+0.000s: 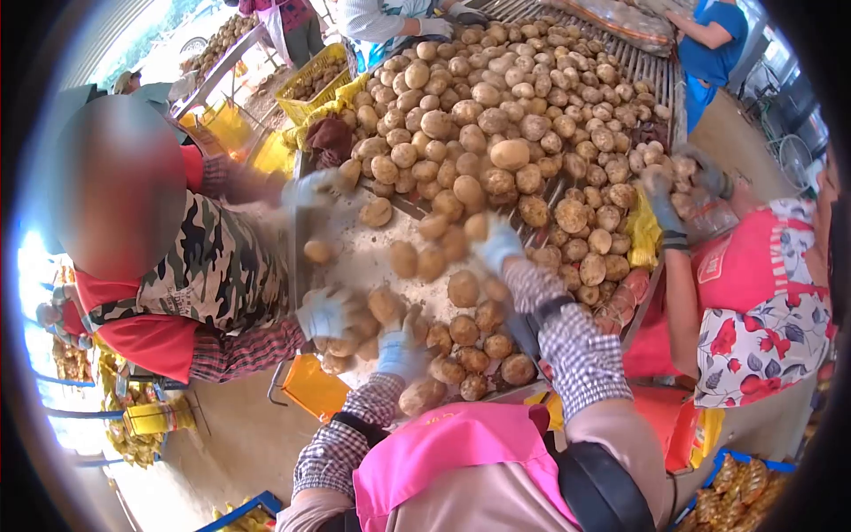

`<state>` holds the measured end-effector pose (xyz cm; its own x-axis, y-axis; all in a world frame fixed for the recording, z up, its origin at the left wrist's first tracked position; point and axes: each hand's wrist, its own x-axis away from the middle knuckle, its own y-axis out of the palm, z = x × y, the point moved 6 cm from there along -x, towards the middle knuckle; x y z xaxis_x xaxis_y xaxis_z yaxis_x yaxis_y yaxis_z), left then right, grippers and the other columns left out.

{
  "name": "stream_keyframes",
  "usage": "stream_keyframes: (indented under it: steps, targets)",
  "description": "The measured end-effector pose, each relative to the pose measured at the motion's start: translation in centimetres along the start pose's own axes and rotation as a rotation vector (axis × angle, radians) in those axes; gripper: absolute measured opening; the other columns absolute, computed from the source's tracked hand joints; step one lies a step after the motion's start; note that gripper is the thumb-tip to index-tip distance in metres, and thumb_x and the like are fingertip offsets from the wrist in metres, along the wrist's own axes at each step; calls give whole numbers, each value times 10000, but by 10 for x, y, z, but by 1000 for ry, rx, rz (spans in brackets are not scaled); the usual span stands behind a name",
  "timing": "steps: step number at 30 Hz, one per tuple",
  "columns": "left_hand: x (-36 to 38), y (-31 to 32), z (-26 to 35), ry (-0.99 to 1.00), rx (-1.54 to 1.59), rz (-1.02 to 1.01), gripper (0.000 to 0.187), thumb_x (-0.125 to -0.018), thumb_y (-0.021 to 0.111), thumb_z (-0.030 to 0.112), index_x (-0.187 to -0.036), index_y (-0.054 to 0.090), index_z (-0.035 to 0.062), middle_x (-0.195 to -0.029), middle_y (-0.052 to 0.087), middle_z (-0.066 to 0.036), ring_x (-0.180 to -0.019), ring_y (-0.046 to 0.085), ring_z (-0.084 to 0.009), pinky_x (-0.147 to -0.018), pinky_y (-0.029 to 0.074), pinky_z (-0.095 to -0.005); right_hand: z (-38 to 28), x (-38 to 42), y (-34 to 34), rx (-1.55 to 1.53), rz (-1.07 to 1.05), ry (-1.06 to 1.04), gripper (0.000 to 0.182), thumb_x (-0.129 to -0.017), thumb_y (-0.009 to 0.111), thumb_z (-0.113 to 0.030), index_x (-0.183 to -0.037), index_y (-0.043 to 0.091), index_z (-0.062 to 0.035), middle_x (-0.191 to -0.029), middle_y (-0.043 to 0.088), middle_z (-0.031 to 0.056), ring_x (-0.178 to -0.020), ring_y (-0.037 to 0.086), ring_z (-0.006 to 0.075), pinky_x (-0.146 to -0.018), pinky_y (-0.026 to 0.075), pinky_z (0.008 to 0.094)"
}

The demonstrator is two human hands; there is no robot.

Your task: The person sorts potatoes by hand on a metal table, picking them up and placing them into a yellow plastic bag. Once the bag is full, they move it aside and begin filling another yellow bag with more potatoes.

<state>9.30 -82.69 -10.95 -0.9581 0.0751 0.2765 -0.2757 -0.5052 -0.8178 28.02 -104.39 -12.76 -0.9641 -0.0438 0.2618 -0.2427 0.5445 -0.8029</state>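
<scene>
My left hand (403,348), in a pale blue glove, is at the near side of the metal sorting tray (341,226). Its fingers close against a brown potato (386,304), partly blurred. Farther up and to the right, my right hand (499,245), also gloved, reaches over the tray at the foot of the heap. A potato (476,228) touches its fingertips; motion smears the fingers, so a grip cannot be made out. Between my hands lie loose potatoes (431,263), and several more (463,330) cluster at the tray's near right.
A large potato heap (496,106) covers the slatted table beyond. A co-worker in a camouflage apron (226,257) works at the left, gloved hands over the tray. Another in a floral apron (762,328) handles potatoes at the right. A yellow crate (312,84) stands behind.
</scene>
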Motion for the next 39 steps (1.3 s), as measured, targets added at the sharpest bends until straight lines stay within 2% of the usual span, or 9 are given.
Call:
stream_keyframes:
  steps: [4, 9, 14, 20, 23, 30, 32, 37, 39]
  targets:
    - [-7, 6, -9, -14, -180, 32, 921, -670, 787, 411, -1427, 344, 128, -1434, 347, -218, -1307, 369, -390, -1057, 319, -499, -83, 52, -8, 211, -413, -323, 662, -859, 615, -428, -1381, 423, -70, -1423, 409, 143, -1314, 412, 315, -1118, 321, 382]
    - [0, -3, -23, -42, 4, 156, 885, -654, 801, 386, -1380, 396, 83, -1430, 356, -217, -1290, 389, -390, -1054, 314, -508, -89, -96, -53, 203, 462, -531, 377, -840, 608, -299, -1155, 616, -91, -1241, 570, 120, -1116, 537, 305, -951, 430, 412]
    - [6, -36, -15, -21, 64, 289, 681, -669, 781, 291, -1246, 521, 37, -1260, 521, -223, -1099, 541, -405, -897, 466, -465, -164, -195, -35, 657, 65, -444, 251, -864, 563, -214, -1086, 674, -175, -1199, 606, 83, -1114, 570, 272, -942, 441, 411]
    - [13, -21, -48, -151, 270, 293, 639, -687, 759, 238, -1237, 512, 27, -1209, 520, -260, -1065, 539, -414, -898, 463, -468, -187, -221, 13, 777, 74, -338, 334, -819, 653, -278, -1146, 676, -215, -1196, 642, 3, -1157, 567, 198, -930, 438, 478]
    - [5, -31, -42, -121, 213, 308, 629, -711, 741, 236, -1250, 497, 23, -1214, 511, -268, -1067, 538, -410, -907, 461, -461, -201, -214, 6, 719, -23, -244, 336, -836, 646, -284, -1157, 681, -193, -1209, 650, 33, -1152, 591, 208, -948, 454, 373]
    - [-4, -40, -39, -4, 326, 312, 568, -783, 695, 234, -1264, 497, 5, -1153, 554, -216, -1015, 556, -362, -886, 460, -423, -181, -127, 46, 573, -207, -347, 536, -850, 501, -508, -1169, 667, -111, -1220, 634, 110, -1107, 621, 251, -945, 470, 394]
    - [-5, -40, -39, -47, 389, 386, 529, -787, 726, 112, -1248, 494, -2, -1038, 581, -134, -881, 560, -190, -807, 476, -305, -170, -91, 76, 736, -212, -409, 542, -838, 534, -537, -1148, 665, -112, -1163, 657, 133, -1062, 639, 281, -906, 493, 403]
    - [-25, 7, -51, -396, 1553, -61, 389, -885, 647, 218, -1199, 527, 22, -1073, 598, -111, -1016, 603, -259, -820, 545, -402, -118, 5, 69, 244, -348, -222, 496, -803, 647, -438, -1178, 634, -113, -1134, 662, 131, -1098, 612, 289, -943, 465, 393]
    - [-21, -13, -9, -425, 1914, -137, 401, -894, 635, 271, -1190, 528, 23, -1087, 597, -119, -1011, 604, -275, -798, 546, -415, -122, 39, 56, 42, -402, -402, 471, -829, 613, -430, -1167, 630, -103, -1094, 662, 152, -1079, 606, 321, -939, 466, 389]
